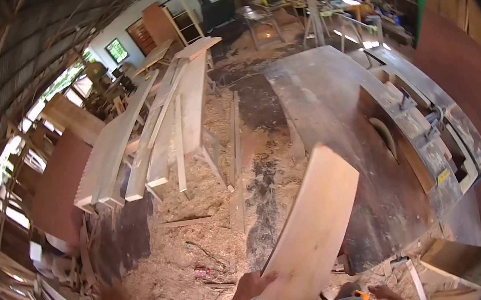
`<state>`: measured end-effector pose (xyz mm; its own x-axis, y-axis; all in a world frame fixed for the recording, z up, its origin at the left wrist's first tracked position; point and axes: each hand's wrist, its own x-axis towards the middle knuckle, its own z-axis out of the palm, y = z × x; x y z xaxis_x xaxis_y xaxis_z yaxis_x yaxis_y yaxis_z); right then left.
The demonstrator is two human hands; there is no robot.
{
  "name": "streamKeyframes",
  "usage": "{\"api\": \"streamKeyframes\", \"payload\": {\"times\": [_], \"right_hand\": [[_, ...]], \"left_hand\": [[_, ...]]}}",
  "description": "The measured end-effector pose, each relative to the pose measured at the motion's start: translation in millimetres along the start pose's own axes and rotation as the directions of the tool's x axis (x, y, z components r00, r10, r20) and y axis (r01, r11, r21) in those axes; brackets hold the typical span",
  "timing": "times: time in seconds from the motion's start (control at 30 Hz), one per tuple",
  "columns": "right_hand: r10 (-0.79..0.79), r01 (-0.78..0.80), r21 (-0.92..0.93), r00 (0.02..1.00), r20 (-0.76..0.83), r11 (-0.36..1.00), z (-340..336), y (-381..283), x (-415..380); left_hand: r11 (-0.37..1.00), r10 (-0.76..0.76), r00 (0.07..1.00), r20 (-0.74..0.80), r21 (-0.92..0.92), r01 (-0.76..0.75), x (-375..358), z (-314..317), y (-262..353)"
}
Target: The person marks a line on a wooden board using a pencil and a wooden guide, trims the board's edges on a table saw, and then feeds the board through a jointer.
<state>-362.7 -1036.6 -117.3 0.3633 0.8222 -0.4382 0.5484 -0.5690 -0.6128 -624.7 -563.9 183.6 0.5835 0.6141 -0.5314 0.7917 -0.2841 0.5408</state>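
My left hand (251, 286) grips the near left edge of a wide, pale wooden board (314, 225). The board slants up and away from me, its far end overlapping the edge of a large dark worktable (345, 112) in this view. Low at the right, beside my body, my right hand (384, 292) is apart from the board, its fingers loosely stretched and holding nothing visible. A small orange and black object (362, 295) shows at my waist close to that hand.
Long planks (180, 127) lie on trestles at the left. A curved slot and clamps (431, 125) mark the worktable's right side. Wood shavings (187, 254) and scraps cover the floor. A dark brown board (461, 260) lies at the lower right, and a post (311, 7) stands farther back.
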Motion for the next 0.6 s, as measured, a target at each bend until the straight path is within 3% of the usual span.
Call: {"api": "streamKeyframes", "payload": {"times": [0.03,0.07,0.1,0.17,0.23,0.27,0.3,0.37,0.4,0.43,0.47,0.5,0.53,0.6], "right_hand": [[-0.317,0.297,-0.156,0.939,-0.130,0.942,11,1,25],[0.118,-0.065,0.392,0.986,-0.113,0.918,-12,-44,43],[0.474,-0.374,0.785,0.873,0.117,0.494,-39,-121,59],[0.646,-0.415,0.897,0.729,0.227,0.153,-38,-145,86],[0.455,-0.376,0.909,0.788,0.415,-0.178,7,-85,116],[0.551,-0.447,0.895,0.743,0.381,-0.016,-18,-141,115],[0.478,-0.440,0.894,0.805,0.352,0.083,-64,-208,102],[0.410,-0.354,0.919,0.875,0.258,0.177,-95,-248,137],[0.456,-0.246,0.932,0.884,0.104,0.265,-107,-279,146],[0.460,-0.251,0.934,0.881,0.112,0.255,-127,-308,159],[0.331,0.020,0.737,0.885,-0.328,0.675,-149,-335,175],[0.022,0.233,0.309,0.764,-0.644,0.922,-162,-347,193],[0.031,0.234,0.319,0.763,-0.646,0.918,-168,-338,210],[0.097,0.112,0.358,0.851,-0.516,0.927,-177,-319,250]], "left_hand": [[0.994,0.063,0.998,-0.021,0.086,-0.061,-2,-19,9],[0.978,0.126,0.991,-0.039,0.170,-0.118,-1,-31,16],[0.983,0.129,0.990,-0.051,0.134,-0.121,1,-38,21],[0.915,0.263,0.964,-0.041,0.326,-0.236,8,-47,28],[0.903,0.327,0.942,-0.075,0.319,-0.288,14,-49,23],[0.873,0.370,0.927,-0.059,0.364,-0.325,18,-54,23],[0.839,0.407,0.913,-0.042,0.412,-0.355,25,-58,23],[0.796,0.513,0.854,-0.090,0.421,-0.434,40,-71,14],[0.777,0.535,0.841,-0.078,0.438,-0.453,47,-81,12],[0.753,0.560,0.827,-0.060,0.452,-0.477,56,-92,13],[0.717,0.603,0.796,-0.046,0.467,-0.517,66,-104,15],[0.712,0.605,0.795,-0.036,0.471,-0.521,78,-116,18],[0.659,0.639,0.769,0.012,0.506,-0.556,90,-129,22],[0.592,0.665,0.743,0.072,0.555,-0.584,110,-161,32]]}}
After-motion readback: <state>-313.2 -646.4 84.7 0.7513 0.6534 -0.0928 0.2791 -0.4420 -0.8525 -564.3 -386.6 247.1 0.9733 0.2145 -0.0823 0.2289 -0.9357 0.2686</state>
